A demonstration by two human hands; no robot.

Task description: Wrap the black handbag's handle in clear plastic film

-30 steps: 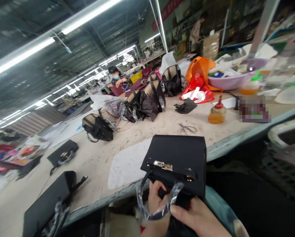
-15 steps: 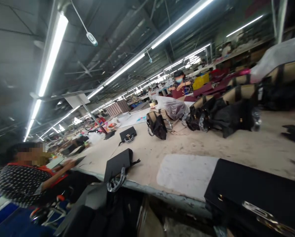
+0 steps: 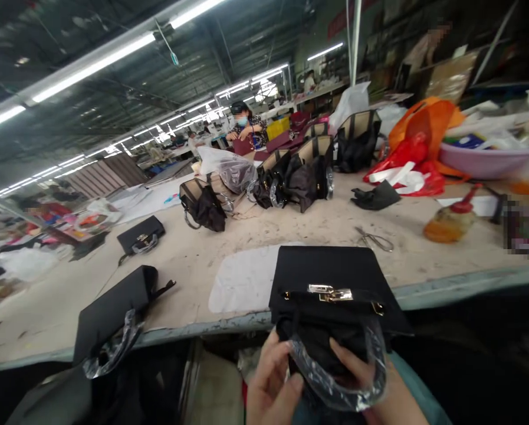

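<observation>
At the table edge, both hands (image 3: 317, 386) pinch the black handbag's (image 3: 330, 277) plastic-wrapped handle (image 3: 335, 389), fingers curled.

No readable text. Red banner (image 3: 350, 16) high above table (image 3: 202, 265) carries characters, too blurred to read. Bags unmarked.

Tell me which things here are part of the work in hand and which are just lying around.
In hand:
black handbag
plastic-wrapped handle
left hand
right hand

Lying about:
scissors
glue bottle
black cloth
other handbags
</observation>
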